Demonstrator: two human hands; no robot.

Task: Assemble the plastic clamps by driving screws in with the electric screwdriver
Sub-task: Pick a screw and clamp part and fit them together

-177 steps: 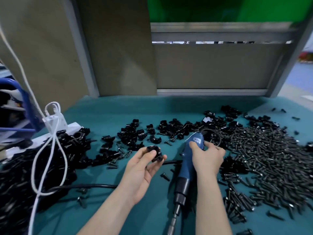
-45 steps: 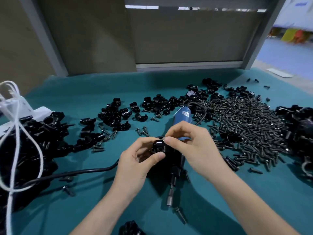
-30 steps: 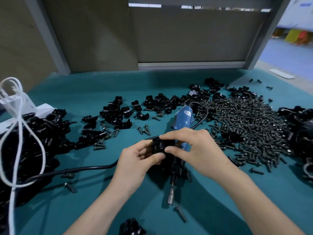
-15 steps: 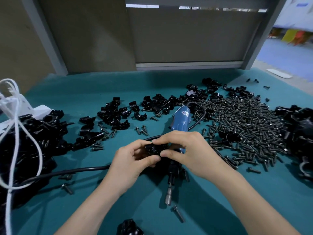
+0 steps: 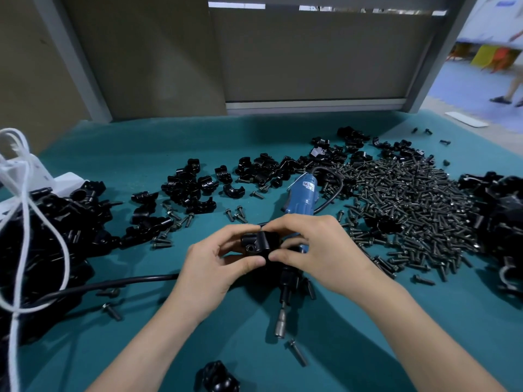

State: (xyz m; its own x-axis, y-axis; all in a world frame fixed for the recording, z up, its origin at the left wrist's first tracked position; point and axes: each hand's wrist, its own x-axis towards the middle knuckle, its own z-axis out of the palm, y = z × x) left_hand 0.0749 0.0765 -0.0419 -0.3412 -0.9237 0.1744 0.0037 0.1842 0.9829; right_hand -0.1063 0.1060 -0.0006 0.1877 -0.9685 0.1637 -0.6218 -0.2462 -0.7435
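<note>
Teal matting covers the counter (image 5: 141, 154), which is backed by grey-brown panels (image 5: 311, 58) in a metal frame. Near its middle, both hands meet on one black plastic clamp (image 5: 259, 243), held just above the surface. The left hand (image 5: 215, 267) has its grip clamped on the clamp's left side, with the thumb along the lower front edge and the fingers curled behind. The right hand (image 5: 317, 250) has its grip clamped on the right side, with the thumb tip just beside the left thumb and the forefinger over the top. A round screw hole shows on the clamp's front face.

Directly under the hands, the electric screwdriver (image 5: 302, 196) lies on the counter with neither hand on it. Its blue handle points away from the person and its metal bit (image 5: 280, 325) points toward them. A black cord (image 5: 113, 284) runs off to the left. One loose screw (image 5: 297, 353) lies just beyond the bit.

A wide pile of dark screws (image 5: 410, 205) spreads to the right, with a heap of black parts (image 5: 503, 210) at the right edge. Loose clamp halves (image 5: 192, 188) are scattered behind the hands. On the left, a bigger heap of black clamps (image 5: 51, 230) sits against a white power strip (image 5: 65, 179), with a white cable (image 5: 22, 222) looped over it. Another black clamp (image 5: 218, 377) lies at the near edge.
</note>
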